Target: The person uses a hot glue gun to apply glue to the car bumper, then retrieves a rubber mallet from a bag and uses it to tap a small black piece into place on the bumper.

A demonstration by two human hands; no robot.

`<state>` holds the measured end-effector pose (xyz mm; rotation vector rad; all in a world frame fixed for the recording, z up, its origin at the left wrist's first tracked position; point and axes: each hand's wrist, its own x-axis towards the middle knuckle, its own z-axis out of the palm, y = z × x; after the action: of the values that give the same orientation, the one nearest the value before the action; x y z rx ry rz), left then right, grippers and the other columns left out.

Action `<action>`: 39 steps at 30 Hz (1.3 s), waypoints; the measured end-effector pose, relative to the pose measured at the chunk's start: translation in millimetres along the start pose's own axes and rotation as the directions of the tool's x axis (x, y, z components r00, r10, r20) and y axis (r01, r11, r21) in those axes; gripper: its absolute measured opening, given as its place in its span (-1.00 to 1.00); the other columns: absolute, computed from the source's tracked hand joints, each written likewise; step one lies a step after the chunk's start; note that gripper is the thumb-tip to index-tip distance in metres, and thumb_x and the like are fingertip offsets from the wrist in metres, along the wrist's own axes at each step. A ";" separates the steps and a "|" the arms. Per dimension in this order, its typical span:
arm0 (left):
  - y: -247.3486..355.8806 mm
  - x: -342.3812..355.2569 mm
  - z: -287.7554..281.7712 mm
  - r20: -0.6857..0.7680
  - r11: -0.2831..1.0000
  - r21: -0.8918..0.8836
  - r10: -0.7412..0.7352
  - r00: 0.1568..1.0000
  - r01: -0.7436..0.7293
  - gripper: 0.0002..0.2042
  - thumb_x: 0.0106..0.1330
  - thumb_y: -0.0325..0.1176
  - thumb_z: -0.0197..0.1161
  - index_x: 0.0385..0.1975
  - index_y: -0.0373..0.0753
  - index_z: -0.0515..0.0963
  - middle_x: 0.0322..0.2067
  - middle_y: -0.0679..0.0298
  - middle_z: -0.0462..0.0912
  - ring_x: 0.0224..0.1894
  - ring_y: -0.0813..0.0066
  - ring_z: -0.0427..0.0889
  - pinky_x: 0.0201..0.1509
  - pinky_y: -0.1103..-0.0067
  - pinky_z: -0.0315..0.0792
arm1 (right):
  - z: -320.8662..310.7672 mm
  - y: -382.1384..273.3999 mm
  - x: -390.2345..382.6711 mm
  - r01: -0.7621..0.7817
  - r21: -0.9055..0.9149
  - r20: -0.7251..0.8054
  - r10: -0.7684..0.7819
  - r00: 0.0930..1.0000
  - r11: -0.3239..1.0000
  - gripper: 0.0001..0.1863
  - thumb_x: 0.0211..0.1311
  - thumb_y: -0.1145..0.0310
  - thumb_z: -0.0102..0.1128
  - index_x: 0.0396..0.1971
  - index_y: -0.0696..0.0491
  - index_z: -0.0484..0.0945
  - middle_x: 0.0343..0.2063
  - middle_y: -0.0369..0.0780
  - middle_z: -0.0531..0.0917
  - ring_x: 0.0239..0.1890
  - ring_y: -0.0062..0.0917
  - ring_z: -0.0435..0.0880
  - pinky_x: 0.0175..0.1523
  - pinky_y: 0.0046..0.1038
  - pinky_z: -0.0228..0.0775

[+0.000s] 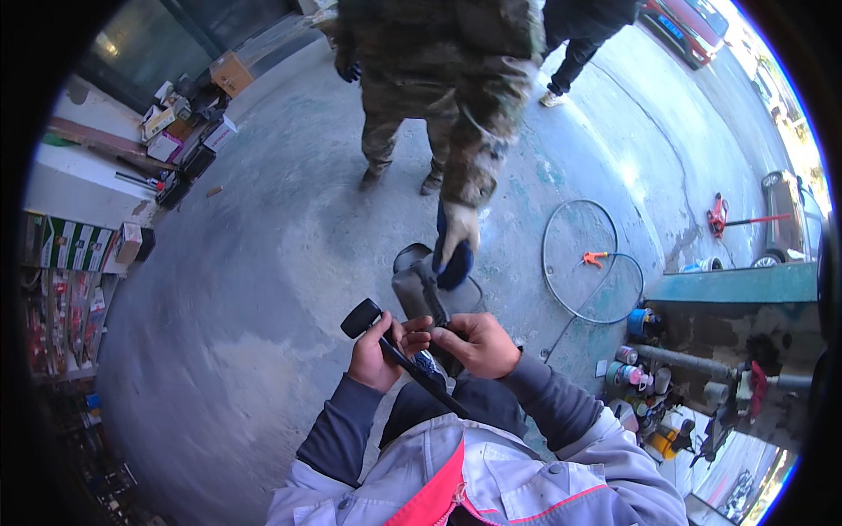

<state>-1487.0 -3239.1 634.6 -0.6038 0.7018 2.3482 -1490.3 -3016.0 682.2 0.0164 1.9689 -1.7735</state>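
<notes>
Black bar (pixel 428 380) slants above the lap, left hand (pixel 377 355) curled round it; right hand (pixel 484 344) bends inward beside the grey part (pixel 414 291), its fingertip hold unclear.

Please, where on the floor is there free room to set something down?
Bare: the wide floor between the left hand and the boxes; a smaller patch between the co-worker's glove and the hose. Crowded: the right side, among bottles.
</notes>
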 end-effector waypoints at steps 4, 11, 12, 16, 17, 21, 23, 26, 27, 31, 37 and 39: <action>7.8 4.0 1.8 0.112 0.978 -0.184 -0.082 0.990 0.101 -0.54 0.60 -0.01 -0.13 -0.47 -0.19 0.45 0.12 -0.22 0.57 0.19 -0.09 0.58 0.39 0.16 0.38 | 12.5 -3.2 -7.7 0.045 -0.077 0.045 -0.042 0.998 0.996 -0.67 0.36 0.22 0.29 -0.49 0.17 0.61 -0.72 -0.18 0.46 -0.65 -0.57 0.43 -0.45 -0.38 0.34; 2.9 -29.6 12.6 -0.301 0.925 -0.316 0.114 0.947 -0.212 -0.63 0.56 -0.06 0.00 -0.43 -0.15 0.54 -0.12 0.05 0.67 0.16 0.00 0.58 0.39 -0.08 0.31 | 17.3 29.7 -13.8 0.121 -0.196 0.042 -0.115 0.993 0.973 -0.57 0.32 0.13 0.33 -0.58 0.19 0.56 -0.72 -0.05 0.46 -0.68 -0.26 0.46 -0.49 -0.27 0.28; 2.6 -38.4 13.8 -0.299 0.927 -0.302 0.131 0.945 -0.224 -0.63 0.56 -0.06 0.01 -0.42 -0.15 0.56 -0.10 0.04 0.66 0.16 0.01 0.58 0.40 -0.07 0.31 | 17.7 38.2 -16.6 0.131 -0.176 0.034 -0.127 0.991 0.976 -0.57 0.31 0.13 0.34 -0.58 0.19 0.56 -0.72 -0.05 0.46 -0.68 -0.26 0.46 -0.49 -0.27 0.29; -10.4 -53.0 16.8 -0.329 0.909 -0.318 0.160 0.931 -0.268 -0.62 0.56 -0.06 0.01 -0.39 -0.18 0.60 0.00 -0.08 0.63 0.23 -0.03 0.52 0.48 0.02 0.23 | 20.9 63.2 -24.4 0.141 -0.147 -0.016 -0.145 0.989 0.979 -0.56 0.29 0.12 0.36 -0.59 0.18 0.56 -0.71 -0.05 0.48 -0.67 -0.23 0.47 -0.49 -0.26 0.29; -14.0 -50.5 17.2 -0.284 0.905 -0.328 0.178 0.942 -0.270 -0.61 0.56 -0.05 0.01 -0.37 -0.18 0.62 0.03 -0.09 0.62 0.24 -0.03 0.51 0.49 0.03 0.22 | 23.7 66.7 -25.5 0.136 -0.126 -0.031 -0.141 0.990 0.983 -0.56 0.28 0.12 0.37 -0.60 0.18 0.56 -0.71 -0.05 0.48 -0.67 -0.23 0.47 -0.49 -0.26 0.29; -25.3 -40.5 21.9 -0.212 0.936 -0.193 0.253 0.944 -0.294 -0.60 0.54 0.03 0.01 -0.24 -0.12 0.67 0.16 -0.08 0.54 0.30 -0.03 0.44 0.50 0.06 0.19 | 39.9 72.8 -24.8 0.236 -0.078 -0.063 -0.241 0.968 0.969 -0.52 0.26 0.09 0.38 -0.67 0.14 0.52 -0.73 -0.05 0.43 -0.68 -0.21 0.45 -0.53 -0.25 0.27; -26.7 -39.3 26.3 -0.179 0.948 -0.190 0.221 0.959 -0.254 -0.60 0.54 0.05 0.01 -0.24 -0.09 0.67 0.18 -0.06 0.53 0.31 -0.03 0.43 0.48 0.04 0.19 | 43.9 75.6 -24.1 0.240 -0.085 -0.115 -0.249 0.962 0.967 -0.51 0.25 0.08 0.38 -0.69 0.14 0.51 -0.74 -0.04 0.43 -0.69 -0.20 0.47 -0.54 -0.23 0.27; -30.3 -40.6 33.5 -0.177 0.965 -0.144 0.194 0.965 -0.220 -0.58 0.52 0.11 0.01 -0.26 -0.06 0.68 0.07 0.04 0.58 0.20 0.02 0.50 0.44 -0.05 0.17 | 34.9 80.8 -27.3 0.185 -0.294 -0.176 -0.243 0.954 0.938 -0.49 0.16 0.00 0.44 -0.69 0.13 0.53 -0.71 -0.04 0.48 -0.63 -0.15 0.56 -0.51 -0.19 0.34; -32.7 -40.7 35.8 -0.128 0.969 -0.113 0.205 0.970 -0.220 -0.57 0.52 0.12 0.01 -0.28 -0.06 0.68 0.04 0.06 0.59 0.17 0.04 0.51 0.43 -0.07 0.17 | 25.0 82.9 -31.3 0.199 -0.279 -0.138 -0.245 0.960 0.939 -0.48 0.12 -0.03 0.47 -0.64 0.15 0.56 -0.66 -0.05 0.53 -0.59 -0.14 0.60 -0.46 -0.20 0.38; -48.8 -43.2 43.1 -0.075 0.979 -0.074 0.186 0.980 -0.191 -0.53 0.56 0.09 -0.07 -0.37 -0.12 0.62 -0.07 0.16 0.58 0.09 0.12 0.51 0.42 -0.06 0.16 | -21.6 85.7 -51.3 0.186 -0.164 0.073 -0.176 0.982 0.969 -0.50 0.07 -0.02 0.50 -0.30 0.18 0.70 -0.41 -0.09 0.69 -0.35 -0.20 0.70 -0.19 -0.27 0.55; -52.1 -50.3 52.1 -0.038 0.980 -0.022 0.195 0.980 -0.196 -0.52 0.57 0.09 -0.10 -0.47 -0.12 0.52 -0.13 0.17 0.55 0.06 0.14 0.51 0.42 -0.05 0.17 | -31.1 79.4 -33.5 0.403 -0.509 0.044 -0.445 0.895 0.761 -0.65 0.01 0.31 0.40 -0.11 -0.04 0.74 0.02 -0.11 0.59 0.14 -0.21 0.55 0.16 -0.22 0.46; -50.7 -53.2 55.0 -0.039 0.976 0.046 0.215 0.976 -0.213 -0.51 0.56 0.10 -0.10 -0.50 -0.11 0.50 -0.13 0.17 0.52 0.06 0.13 0.50 0.41 -0.06 0.17 | -27.1 80.3 -23.3 0.501 -0.540 0.184 -0.486 0.854 0.676 -0.56 -0.04 0.34 0.33 -0.05 -0.06 0.72 0.23 -0.06 0.43 0.33 -0.09 0.35 0.33 -0.08 0.32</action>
<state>-1429.1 -3193.6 689.5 -0.5880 0.8724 2.5169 -1452.9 -2970.8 616.8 -0.8170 2.5815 -1.3474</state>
